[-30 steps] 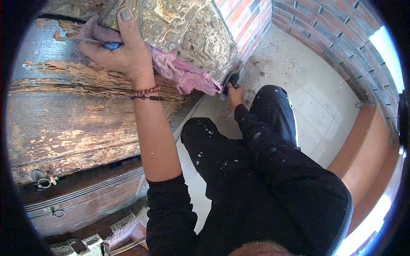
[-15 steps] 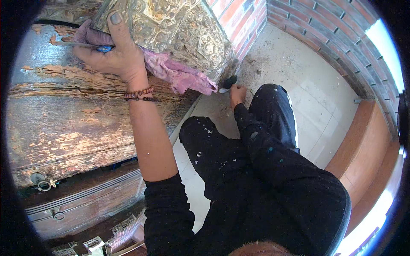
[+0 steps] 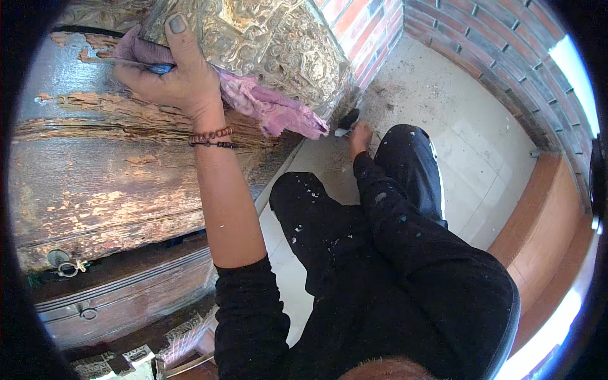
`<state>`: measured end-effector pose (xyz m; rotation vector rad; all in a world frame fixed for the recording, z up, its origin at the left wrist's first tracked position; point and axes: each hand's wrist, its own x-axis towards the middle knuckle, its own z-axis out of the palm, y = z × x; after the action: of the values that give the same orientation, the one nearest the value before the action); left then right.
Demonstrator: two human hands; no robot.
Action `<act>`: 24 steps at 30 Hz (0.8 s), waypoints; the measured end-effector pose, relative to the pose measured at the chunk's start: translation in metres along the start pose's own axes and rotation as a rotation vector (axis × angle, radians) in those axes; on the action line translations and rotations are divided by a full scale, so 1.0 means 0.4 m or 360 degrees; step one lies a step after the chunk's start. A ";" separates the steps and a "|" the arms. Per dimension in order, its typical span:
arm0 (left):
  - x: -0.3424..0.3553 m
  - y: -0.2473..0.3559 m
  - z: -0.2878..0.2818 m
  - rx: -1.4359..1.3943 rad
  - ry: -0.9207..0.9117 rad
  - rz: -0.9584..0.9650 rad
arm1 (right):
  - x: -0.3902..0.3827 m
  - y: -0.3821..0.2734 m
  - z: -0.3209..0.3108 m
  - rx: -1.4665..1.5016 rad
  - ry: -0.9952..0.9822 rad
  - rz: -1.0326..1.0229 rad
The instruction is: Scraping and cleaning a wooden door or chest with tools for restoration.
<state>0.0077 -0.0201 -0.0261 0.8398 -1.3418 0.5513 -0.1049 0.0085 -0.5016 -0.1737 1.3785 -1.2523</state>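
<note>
My left hand (image 3: 174,79) is closed round a crumpled pinkish-purple cloth (image 3: 272,109), its thumb stretched over the carved panel. A thin tool with a blue part (image 3: 163,68) is in the same grip, its slim shaft pointing left. The cloth's loose end hangs along the lower edge of the ornate carved panel (image 3: 291,47). Farther right and low by the panel's corner, my right hand (image 3: 361,138) grips a small brush-like tool (image 3: 348,118) with a dark rounded head and a pale part beside the fingers. Its exact kind is hard to make out.
Worn, flaking wood (image 3: 114,171) of an old cabinet fills the left, above a drawer (image 3: 133,288) with a ring pull. Dust and debris (image 3: 392,85) lie on the tiled floor beside brick walls (image 3: 487,44). A brown wooden ledge (image 3: 538,215) runs along the right.
The brush-like tool has turned a little in my right hand, its dark head now slanting. My left hand keeps its grip on the cloth. The whole view has shifted slightly.
</note>
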 end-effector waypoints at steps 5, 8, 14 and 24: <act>-0.003 -0.018 0.001 0.0010 0.0037 -0.0020 | -0.009 -0.023 0.000 -0.0283 -0.0006 -0.0189; 0.000 -0.012 0.012 -0.0043 -0.0008 -0.0053 | 0.037 0.010 -0.002 -0.0672 0.0231 -0.0373; -0.001 -0.014 0.003 -0.0039 0.0030 -0.0019 | 0.044 -0.001 0.011 -0.0163 -0.0023 -0.0378; -0.002 -0.002 0.004 0.0020 0.0005 -0.0019 | 0.058 -0.044 -0.003 -0.0167 0.0005 -0.0080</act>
<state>0.0071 -0.0219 -0.0272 0.8563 -1.3305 0.5519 -0.1220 -0.0147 -0.5037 -0.2808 1.4514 -1.2225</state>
